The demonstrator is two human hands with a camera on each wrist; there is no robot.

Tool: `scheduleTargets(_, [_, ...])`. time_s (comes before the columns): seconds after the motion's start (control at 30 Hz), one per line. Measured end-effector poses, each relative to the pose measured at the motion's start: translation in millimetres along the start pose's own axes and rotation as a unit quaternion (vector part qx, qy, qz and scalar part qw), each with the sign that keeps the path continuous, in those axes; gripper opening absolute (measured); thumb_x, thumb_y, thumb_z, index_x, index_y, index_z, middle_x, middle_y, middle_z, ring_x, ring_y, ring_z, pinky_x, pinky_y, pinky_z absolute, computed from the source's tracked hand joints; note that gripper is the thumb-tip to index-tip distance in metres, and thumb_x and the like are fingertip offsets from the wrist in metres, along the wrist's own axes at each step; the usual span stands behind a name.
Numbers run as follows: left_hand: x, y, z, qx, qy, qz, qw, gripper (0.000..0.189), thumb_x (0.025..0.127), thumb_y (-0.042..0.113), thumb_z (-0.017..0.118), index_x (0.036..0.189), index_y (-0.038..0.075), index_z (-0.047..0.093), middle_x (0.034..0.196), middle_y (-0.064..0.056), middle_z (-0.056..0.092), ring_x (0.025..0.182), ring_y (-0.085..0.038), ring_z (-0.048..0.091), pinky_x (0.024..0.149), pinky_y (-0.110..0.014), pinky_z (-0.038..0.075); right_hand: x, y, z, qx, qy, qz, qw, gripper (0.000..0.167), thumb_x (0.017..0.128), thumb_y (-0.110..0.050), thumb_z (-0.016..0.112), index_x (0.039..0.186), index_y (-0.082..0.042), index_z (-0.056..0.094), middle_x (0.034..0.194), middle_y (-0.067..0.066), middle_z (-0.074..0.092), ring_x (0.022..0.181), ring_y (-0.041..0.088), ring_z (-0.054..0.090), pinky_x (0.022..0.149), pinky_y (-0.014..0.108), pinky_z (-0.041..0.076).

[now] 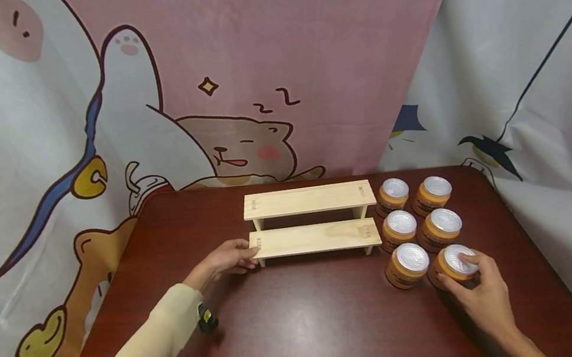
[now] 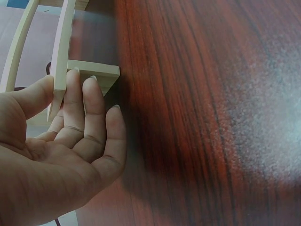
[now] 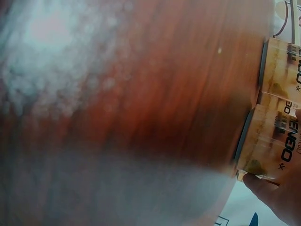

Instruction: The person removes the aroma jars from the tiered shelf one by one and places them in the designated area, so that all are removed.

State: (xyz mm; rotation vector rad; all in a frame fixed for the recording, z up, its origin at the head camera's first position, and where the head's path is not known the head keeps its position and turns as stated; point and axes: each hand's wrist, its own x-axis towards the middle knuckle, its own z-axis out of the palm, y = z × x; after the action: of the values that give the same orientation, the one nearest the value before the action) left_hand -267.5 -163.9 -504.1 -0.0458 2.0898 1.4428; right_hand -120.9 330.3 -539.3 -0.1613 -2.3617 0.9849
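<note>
A two-tier pale wooden rack (image 1: 315, 238) stands on the table with its two boards bare. My left hand (image 1: 226, 259) pinches the left end of its lower board; in the left wrist view the thumb lies over the board (image 2: 59, 61) and the fingers curl beneath, beside a leg (image 2: 101, 69). At the right, my right hand (image 1: 485, 294) grips the nearest jar (image 1: 455, 259) of the outer column, thumb and fingers around its silver-white lid and side. The right wrist view shows the orange printed jar (image 3: 268, 146) at the edge, fingertip against it.
More orange jars with silvery lids stand in two columns right of the rack, among them a near one (image 1: 407, 265) and a far one (image 1: 431, 193). The dark red-brown table (image 1: 305, 331) is backed by a cartoon-printed cloth (image 1: 302, 51); white cloth (image 1: 561, 109) hangs on the right.
</note>
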Motion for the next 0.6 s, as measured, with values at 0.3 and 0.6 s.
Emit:
scheduleTargets(0.3, [-2.2,1.4,-0.7,0.001,-0.014,0.006,0.9999,0.030,0.101,0.030,0.061,0.112,0.003,0.053,0.095,-0.010,0.074,0.085,-0.016,0.070,0.083,-0.039,0.056,0.7,3.8,0.4,0.013,0.009,-0.017,0.9997,0.061,0.063,0.013,0.086,0.117,0.006,0.058,0.125,0.026,0.056,0.107,-0.009,0.044,0.085,-0.003,0.030])
scheduleTargets(0.6, [-1.7,1.4,0.8,-0.003,0.000,-0.003,1.0000,0.032,0.102,0.028,0.060,0.116,0.001,0.052,0.099,-0.015,0.074,0.086,-0.017,0.070,0.086,-0.045,0.055,-1.5,3.3,0.9,0.004,0.008,-0.009,0.9999,0.062,0.063,0.011,0.086,0.118,0.006,0.056,0.127,0.025,0.056,0.110,-0.014,0.041,0.085,-0.001,0.030])
